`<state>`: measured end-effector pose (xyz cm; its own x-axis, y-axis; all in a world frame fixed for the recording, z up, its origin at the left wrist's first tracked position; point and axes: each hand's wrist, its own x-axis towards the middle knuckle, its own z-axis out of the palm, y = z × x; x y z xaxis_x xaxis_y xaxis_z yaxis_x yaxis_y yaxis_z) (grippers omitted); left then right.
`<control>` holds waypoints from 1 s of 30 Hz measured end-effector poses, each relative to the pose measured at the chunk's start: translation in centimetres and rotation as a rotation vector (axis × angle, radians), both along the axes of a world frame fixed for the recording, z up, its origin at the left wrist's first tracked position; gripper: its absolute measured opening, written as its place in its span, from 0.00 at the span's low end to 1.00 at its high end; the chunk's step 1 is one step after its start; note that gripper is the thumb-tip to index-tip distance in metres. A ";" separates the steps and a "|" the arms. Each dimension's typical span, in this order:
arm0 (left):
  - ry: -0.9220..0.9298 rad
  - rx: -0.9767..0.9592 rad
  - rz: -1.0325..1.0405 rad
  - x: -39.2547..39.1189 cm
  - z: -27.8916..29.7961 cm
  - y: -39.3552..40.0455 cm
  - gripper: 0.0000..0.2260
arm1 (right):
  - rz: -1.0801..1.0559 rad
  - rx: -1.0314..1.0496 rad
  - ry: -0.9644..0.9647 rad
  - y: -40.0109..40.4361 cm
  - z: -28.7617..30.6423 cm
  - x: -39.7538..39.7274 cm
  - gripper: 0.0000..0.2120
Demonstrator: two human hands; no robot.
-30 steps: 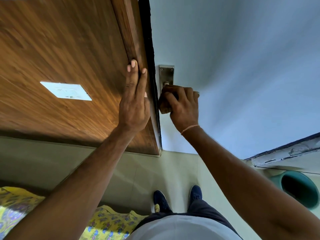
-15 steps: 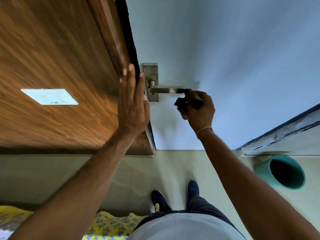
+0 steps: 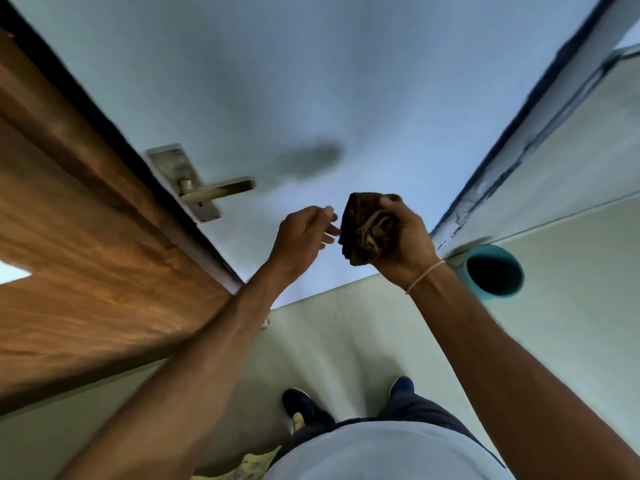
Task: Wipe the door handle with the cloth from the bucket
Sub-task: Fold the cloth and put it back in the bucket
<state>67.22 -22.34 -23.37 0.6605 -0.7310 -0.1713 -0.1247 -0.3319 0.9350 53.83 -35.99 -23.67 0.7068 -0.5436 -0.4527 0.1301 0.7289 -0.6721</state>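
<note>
A metal lever door handle (image 3: pixel 216 192) on its plate sits on the pale blue door face, left of centre. My right hand (image 3: pixel 401 237) holds a bunched dark brown cloth (image 3: pixel 367 228) to the right of the handle and clear of it. My left hand (image 3: pixel 306 233) is off the wooden door (image 3: pixel 86 220), its fingertips reaching to the cloth's left edge. Whether they pinch the cloth I cannot tell. A teal bucket (image 3: pixel 493 270) stands on the floor at the right, below my right wrist.
The wooden door edge runs diagonally at the left. A door frame (image 3: pixel 512 140) rises at the right. My dark blue shoes (image 3: pixel 304 407) stand on pale floor tiles. A yellow patterned fabric (image 3: pixel 242 467) shows at the bottom.
My right hand has pulled the cloth off the handle, moving right and down. My left hand has left the wooden door edge and come across to the cloth.
</note>
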 end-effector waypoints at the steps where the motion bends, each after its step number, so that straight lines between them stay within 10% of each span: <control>1: 0.019 -0.014 -0.023 -1.3 0.2 -1.6 0.14 | -0.028 -0.009 0.050 -1.0 -0.1 -1.3 0.27; 19: 0.333 0.016 -0.232 -26.2 -2.1 -30.1 0.13 | -0.100 -0.181 0.339 -22.9 -1.8 -32.8 0.15; 25: 0.776 0.041 -0.334 -30.5 -3.8 -36.8 0.18 | -0.311 0.022 0.198 -28.5 -3.3 -37.1 0.17; 30: 0.663 0.089 -0.352 -31.8 -5.7 -43.4 0.09 | -0.318 -0.362 0.798 -33.4 -5.0 -37.4 0.27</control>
